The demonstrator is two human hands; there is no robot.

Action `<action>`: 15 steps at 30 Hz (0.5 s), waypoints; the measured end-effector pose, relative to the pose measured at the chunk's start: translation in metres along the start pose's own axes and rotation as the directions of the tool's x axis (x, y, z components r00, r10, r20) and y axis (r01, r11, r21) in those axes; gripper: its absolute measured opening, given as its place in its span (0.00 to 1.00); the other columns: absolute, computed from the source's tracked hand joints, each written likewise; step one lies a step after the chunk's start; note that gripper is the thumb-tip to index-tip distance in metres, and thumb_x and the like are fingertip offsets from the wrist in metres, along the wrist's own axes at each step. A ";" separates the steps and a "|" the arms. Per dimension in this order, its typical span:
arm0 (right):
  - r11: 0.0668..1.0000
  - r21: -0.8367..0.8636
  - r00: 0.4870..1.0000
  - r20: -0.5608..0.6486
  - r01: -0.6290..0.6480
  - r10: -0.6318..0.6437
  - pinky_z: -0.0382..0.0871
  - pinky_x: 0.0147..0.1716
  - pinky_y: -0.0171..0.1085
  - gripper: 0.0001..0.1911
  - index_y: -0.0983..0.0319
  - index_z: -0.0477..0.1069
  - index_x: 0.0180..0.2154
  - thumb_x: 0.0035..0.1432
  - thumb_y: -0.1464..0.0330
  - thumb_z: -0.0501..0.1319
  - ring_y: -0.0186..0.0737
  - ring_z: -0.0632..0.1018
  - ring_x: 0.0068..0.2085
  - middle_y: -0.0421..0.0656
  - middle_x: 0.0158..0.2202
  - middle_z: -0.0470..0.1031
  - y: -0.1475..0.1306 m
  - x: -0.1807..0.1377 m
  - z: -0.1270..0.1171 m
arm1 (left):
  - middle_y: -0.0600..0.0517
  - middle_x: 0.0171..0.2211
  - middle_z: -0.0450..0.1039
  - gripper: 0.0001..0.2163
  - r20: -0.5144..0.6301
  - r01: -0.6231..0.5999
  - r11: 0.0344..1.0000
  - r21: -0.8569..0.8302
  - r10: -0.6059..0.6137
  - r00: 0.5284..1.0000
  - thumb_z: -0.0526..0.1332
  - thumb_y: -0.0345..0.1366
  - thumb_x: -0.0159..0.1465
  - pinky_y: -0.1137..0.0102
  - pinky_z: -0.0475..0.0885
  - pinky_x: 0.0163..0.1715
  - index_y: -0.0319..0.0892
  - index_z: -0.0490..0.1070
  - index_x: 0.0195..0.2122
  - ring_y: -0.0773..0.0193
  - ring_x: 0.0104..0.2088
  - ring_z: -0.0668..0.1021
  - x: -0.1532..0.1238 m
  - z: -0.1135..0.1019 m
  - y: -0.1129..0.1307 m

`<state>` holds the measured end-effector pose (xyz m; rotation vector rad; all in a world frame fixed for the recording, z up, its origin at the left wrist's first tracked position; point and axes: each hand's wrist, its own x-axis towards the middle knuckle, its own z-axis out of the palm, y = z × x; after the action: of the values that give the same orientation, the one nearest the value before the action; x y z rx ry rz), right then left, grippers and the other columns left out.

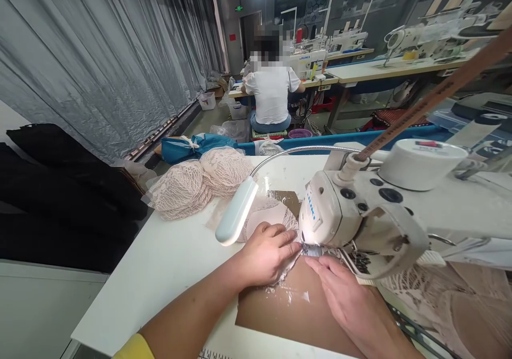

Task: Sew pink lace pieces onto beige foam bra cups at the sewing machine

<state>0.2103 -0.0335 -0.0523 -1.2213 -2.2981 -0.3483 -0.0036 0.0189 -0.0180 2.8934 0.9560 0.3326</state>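
My left hand (pixel 272 252) lies with curled fingers on a pale pink lace bra cup (pixel 291 219), pressing it beside the needle area. The lace edge runs under my fingers toward the presser foot (pixel 312 249) of a white sewing machine (pixel 326 209). My right hand (pixel 346 289) rests to the right of the foot, its fingers stretched toward it and its fingertips close to the foot. No cloth shows between those fingers. The needle is hidden by the machine head. Under both hands lies a brown board (pixel 280 313).
A lamp (pixel 238 212) on a bent metal neck hangs left of the machine head. Stacked lace cups (pixel 180 191) sit at the table's far left. A thread cone (pixel 424 161) stands on the machine. More lace pieces (pixel 472 305) lie at right. A seated person (pixel 272 95) works ahead.
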 end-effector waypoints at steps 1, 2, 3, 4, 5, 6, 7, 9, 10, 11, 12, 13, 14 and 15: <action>1.000 0.016 1.000 0.007 -0.007 0.007 0.75 0.31 0.38 0.21 0.63 0.77 0.45 0.62 0.76 0.47 0.43 0.81 0.36 0.51 0.42 0.80 0.001 -0.001 -0.001 | 0.45 0.55 0.67 0.17 0.011 0.015 1.000 0.017 -0.015 1.000 0.54 0.34 0.64 0.60 0.63 0.46 0.42 0.64 0.54 0.53 0.52 0.67 0.000 -0.003 0.002; 0.999 0.030 1.000 0.012 -0.018 0.018 0.75 0.30 0.38 0.21 0.63 0.77 0.45 0.62 0.76 0.47 0.43 0.81 0.36 0.52 0.42 0.80 0.001 -0.002 -0.001 | 0.45 0.54 0.67 0.17 0.028 0.035 0.999 0.038 -0.036 0.999 0.53 0.34 0.65 0.60 0.64 0.45 0.41 0.64 0.54 0.53 0.51 0.67 -0.001 -0.007 0.003; 0.999 0.038 0.999 0.015 -0.030 0.030 0.76 0.30 0.38 0.21 0.63 0.77 0.45 0.63 0.75 0.47 0.43 0.81 0.35 0.52 0.41 0.80 0.002 -0.004 -0.001 | 0.45 0.54 0.67 0.16 0.051 0.060 0.996 0.062 -0.063 0.997 0.53 0.35 0.65 0.60 0.65 0.43 0.41 0.64 0.54 0.53 0.50 0.68 -0.001 -0.011 0.006; 0.998 0.043 0.999 0.020 -0.041 0.040 0.76 0.29 0.38 0.21 0.62 0.77 0.45 0.63 0.74 0.47 0.44 0.81 0.35 0.52 0.40 0.80 0.003 -0.005 -0.001 | 0.45 0.53 0.68 0.16 0.077 0.085 0.993 0.083 -0.092 0.993 0.52 0.36 0.66 0.61 0.66 0.41 0.40 0.64 0.54 0.54 0.48 0.69 -0.002 -0.016 0.008; 0.998 0.045 0.998 0.030 -0.051 0.049 0.76 0.29 0.38 0.21 0.62 0.77 0.45 0.63 0.74 0.47 0.44 0.81 0.35 0.51 0.40 0.80 0.004 -0.007 0.000 | 0.45 0.51 0.69 0.15 0.103 0.108 0.989 0.099 -0.118 0.988 0.51 0.37 0.67 0.62 0.67 0.39 0.40 0.64 0.53 0.54 0.45 0.70 -0.003 -0.021 0.011; 0.997 0.045 0.998 0.034 -0.058 0.056 0.77 0.30 0.39 0.20 0.62 0.77 0.46 0.63 0.74 0.47 0.44 0.81 0.35 0.52 0.40 0.80 0.005 -0.009 0.001 | 0.45 0.49 0.70 0.15 0.130 0.120 0.987 0.105 -0.133 0.983 0.50 0.38 0.68 0.63 0.68 0.36 0.40 0.65 0.52 0.55 0.42 0.71 -0.004 -0.025 0.014; 0.997 0.045 0.997 0.039 -0.061 0.059 0.77 0.32 0.40 0.20 0.62 0.76 0.47 0.63 0.73 0.47 0.45 0.81 0.37 0.52 0.40 0.80 0.006 -0.010 0.002 | 0.46 0.46 0.71 0.14 0.155 0.120 0.987 0.104 -0.135 0.979 0.50 0.40 0.68 0.64 0.68 0.34 0.40 0.66 0.50 0.56 0.40 0.71 -0.004 -0.030 0.017; 0.997 0.044 0.997 0.043 -0.059 0.057 0.77 0.35 0.42 0.20 0.62 0.76 0.47 0.64 0.73 0.47 0.46 0.81 0.39 0.53 0.42 0.80 0.008 -0.013 0.004 | 0.46 0.41 0.72 0.13 0.199 0.110 0.990 0.093 -0.127 0.972 0.51 0.40 0.67 0.65 0.68 0.31 0.39 0.69 0.44 0.58 0.35 0.72 -0.005 -0.036 0.023; 0.998 0.040 0.998 0.042 -0.053 0.052 0.77 0.36 0.43 0.20 0.62 0.76 0.48 0.64 0.72 0.47 0.47 0.81 0.40 0.53 0.42 0.79 0.009 -0.014 0.005 | 0.46 0.38 0.72 0.11 0.218 0.102 0.991 0.087 -0.119 0.969 0.52 0.39 0.67 0.66 0.67 0.30 0.39 0.70 0.41 0.58 0.34 0.72 -0.006 -0.037 0.025; 0.998 0.033 0.998 0.045 -0.046 0.045 0.77 0.36 0.43 0.20 0.62 0.76 0.48 0.64 0.72 0.47 0.47 0.81 0.40 0.53 0.41 0.80 0.010 -0.015 0.006 | 0.46 0.37 0.72 0.11 0.232 0.102 0.992 0.079 -0.117 0.966 0.52 0.39 0.66 0.66 0.67 0.30 0.39 0.70 0.39 0.59 0.33 0.72 -0.006 -0.038 0.028; 0.999 0.025 0.998 0.053 -0.041 0.040 0.77 0.37 0.43 0.20 0.62 0.75 0.48 0.63 0.73 0.47 0.47 0.81 0.40 0.53 0.41 0.80 0.010 -0.015 0.007 | 0.47 0.36 0.72 0.10 0.241 0.106 0.992 0.062 -0.118 0.963 0.53 0.39 0.66 0.67 0.67 0.30 0.39 0.70 0.37 0.59 0.33 0.72 -0.006 -0.038 0.029; 0.999 0.019 0.997 0.061 -0.041 0.039 0.77 0.37 0.43 0.20 0.62 0.75 0.48 0.63 0.73 0.48 0.47 0.81 0.40 0.52 0.40 0.80 0.010 -0.015 0.006 | 0.47 0.35 0.72 0.10 0.244 0.109 0.993 0.037 -0.115 0.963 0.53 0.38 0.66 0.67 0.68 0.30 0.39 0.70 0.36 0.60 0.33 0.72 -0.006 -0.036 0.030; 0.999 0.015 0.997 0.060 -0.043 0.042 0.77 0.37 0.43 0.20 0.61 0.76 0.48 0.63 0.73 0.48 0.47 0.81 0.40 0.52 0.40 0.80 0.010 -0.015 0.006 | 0.47 0.35 0.72 0.09 0.239 0.104 0.995 0.001 -0.101 0.966 0.54 0.38 0.66 0.68 0.68 0.31 0.39 0.70 0.37 0.60 0.33 0.72 -0.006 -0.034 0.031; 0.999 0.016 0.997 0.055 -0.048 0.047 0.77 0.38 0.43 0.20 0.61 0.76 0.47 0.63 0.74 0.48 0.47 0.81 0.40 0.52 0.40 0.80 0.010 -0.015 0.005 | 0.47 0.36 0.72 0.09 0.223 0.091 0.995 -0.037 -0.080 0.972 0.54 0.38 0.66 0.68 0.69 0.33 0.39 0.70 0.38 0.60 0.34 0.73 -0.006 -0.032 0.032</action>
<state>0.2239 -0.0360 -0.0643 -1.2893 -2.3087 -0.2813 0.0025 -0.0100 0.0162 2.7621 1.0148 0.0245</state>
